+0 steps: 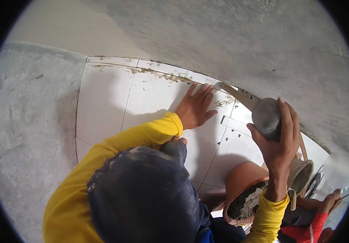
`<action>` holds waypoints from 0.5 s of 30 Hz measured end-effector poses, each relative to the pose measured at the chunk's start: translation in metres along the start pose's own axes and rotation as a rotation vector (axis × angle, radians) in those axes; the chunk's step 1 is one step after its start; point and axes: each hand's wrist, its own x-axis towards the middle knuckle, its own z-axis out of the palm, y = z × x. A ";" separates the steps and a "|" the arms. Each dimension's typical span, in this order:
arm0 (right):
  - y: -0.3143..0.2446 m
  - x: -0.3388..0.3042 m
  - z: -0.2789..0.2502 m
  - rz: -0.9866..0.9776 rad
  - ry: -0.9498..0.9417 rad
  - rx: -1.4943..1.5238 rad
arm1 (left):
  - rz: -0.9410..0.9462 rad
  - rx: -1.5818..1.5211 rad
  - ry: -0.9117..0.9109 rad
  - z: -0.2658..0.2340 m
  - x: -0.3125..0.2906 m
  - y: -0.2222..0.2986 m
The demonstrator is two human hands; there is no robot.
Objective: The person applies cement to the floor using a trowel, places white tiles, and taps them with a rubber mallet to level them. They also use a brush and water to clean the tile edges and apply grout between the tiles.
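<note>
My left hand [196,106] lies flat on the white floor tiles [152,101], fingers spread, its fingertips reaching the narrow white skirting tiles [170,71] at the foot of the wall. My right hand [281,139] is raised over the floor and grips a mallet [266,118] by its dark grey, rounded head. The mallet's wooden handle slants away to the far left, its end close to the skirting strip, just right of my left fingertips. Whether that end touches the strip, I cannot tell. Crumbs of mortar [162,75] lie along the joint.
Under my right forearm, a reddish-brown bucket [245,172] holds wet mortar [247,202]. Beside it sits a greyish bucket [302,174]. A narrow white strip [239,125] rests on the tiles. A co-worker's red sleeve [318,222] shows at lower right. Grey walls [37,121] border the floor.
</note>
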 end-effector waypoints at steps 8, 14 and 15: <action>-0.001 -0.003 -0.004 -0.025 0.007 -0.020 | 0.015 -0.023 0.006 -0.005 0.003 0.000; -0.002 0.000 -0.001 0.002 -0.026 0.016 | 0.044 -0.065 0.008 -0.003 -0.009 -0.009; -0.002 0.002 -0.001 -0.008 0.000 0.017 | 0.017 -0.048 0.041 -0.003 -0.010 -0.013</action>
